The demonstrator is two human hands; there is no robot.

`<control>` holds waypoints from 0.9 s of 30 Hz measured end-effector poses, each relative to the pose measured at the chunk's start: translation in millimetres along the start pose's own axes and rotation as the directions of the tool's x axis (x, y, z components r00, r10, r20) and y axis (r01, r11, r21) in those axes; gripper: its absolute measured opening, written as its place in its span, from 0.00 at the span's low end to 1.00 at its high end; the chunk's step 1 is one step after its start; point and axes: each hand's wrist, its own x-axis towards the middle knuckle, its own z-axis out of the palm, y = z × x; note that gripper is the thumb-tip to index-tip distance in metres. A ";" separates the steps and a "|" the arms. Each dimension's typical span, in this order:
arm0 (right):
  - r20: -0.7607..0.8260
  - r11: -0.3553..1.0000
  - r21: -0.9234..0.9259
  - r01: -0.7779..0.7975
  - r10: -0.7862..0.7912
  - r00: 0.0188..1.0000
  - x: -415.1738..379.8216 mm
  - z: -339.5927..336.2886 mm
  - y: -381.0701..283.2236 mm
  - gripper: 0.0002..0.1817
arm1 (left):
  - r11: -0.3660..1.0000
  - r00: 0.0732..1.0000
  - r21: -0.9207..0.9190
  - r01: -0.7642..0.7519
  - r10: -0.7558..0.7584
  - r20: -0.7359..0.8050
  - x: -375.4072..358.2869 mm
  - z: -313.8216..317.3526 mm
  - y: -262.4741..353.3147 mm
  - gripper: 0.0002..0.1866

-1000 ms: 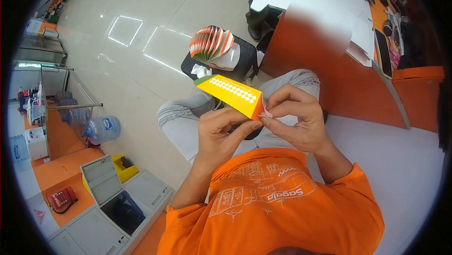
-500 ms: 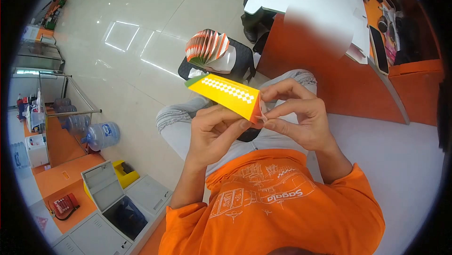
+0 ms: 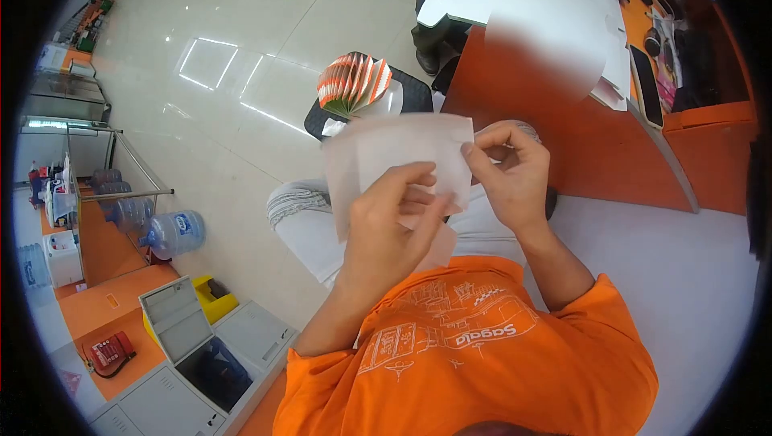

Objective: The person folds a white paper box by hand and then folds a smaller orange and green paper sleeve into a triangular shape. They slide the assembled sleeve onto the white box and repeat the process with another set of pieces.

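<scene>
Pinched between the thumb and forefinger of my right hand (image 3: 513,183) is the upper right edge of a thin, pinkish-white paperboard sheet with creases and flaps (image 3: 408,140). That grip is closed on the edge, with the other fingers curled in toward the palm. My left hand (image 3: 386,223) sits in front of the sheet's lower middle, fingers bent and thumb apart from the forefinger; I cannot tell whether it grips the board or only rests against it. From my right fingertips the sheet spreads away to the left, its plain face toward me, reaching past my left knuckles on the far side. One flap hangs below, near my left thumb, just above the hem of my orange cotton T-shirt with white line print (image 3: 458,331).

Beyond the sheet's top edge, a fanned bundle of orange, white and green folded cartons (image 3: 354,84) rests on a flat black seat (image 3: 416,96). Under the sheet are my legs in pale ripped jeans (image 3: 299,204). To my right stands an orange-red desk panel (image 3: 515,86), and off to my left, a large clear-blue plastic water bottle (image 3: 173,232) lies on its side.
</scene>
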 end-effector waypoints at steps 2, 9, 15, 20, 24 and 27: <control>-0.069 0.997 -0.071 0.024 -0.029 0.997 3.0 0.6 1.9 0.05 | 0.817 0.978 0.541 -0.201 0.132 0.164 -1.5 0.5 3.7 0.14; -0.124 0.987 -0.083 -0.140 0.129 0.984 21.5 -25.4 9.0 0.07 | 0.545 0.746 0.744 -0.387 0.659 -0.095 -9.7 -45.0 -0.2 0.28; 0.159 0.987 0.062 -0.149 0.138 0.978 31.6 -48.9 25.0 0.07 | 0.998 0.997 -0.054 -0.039 0.035 -0.065 21.6 -72.1 -11.5 0.37; 0.354 0.961 0.114 -0.250 0.196 0.914 39.7 -38.0 45.2 0.05 | 0.779 0.818 0.265 -0.568 0.500 0.284 46.2 -41.7 10.9 0.33; 0.524 0.945 0.165 -0.282 0.158 0.837 44.9 -6.0 42.1 0.06 | 0.670 0.728 0.315 -0.672 0.517 0.451 64.9 -29.3 16.5 0.31; 0.486 0.724 0.368 -0.584 0.386 0.784 31.0 16.3 25.6 0.12 | 0.718 0.683 0.233 -0.655 0.432 0.588 75.5 -23.4 24.7 0.32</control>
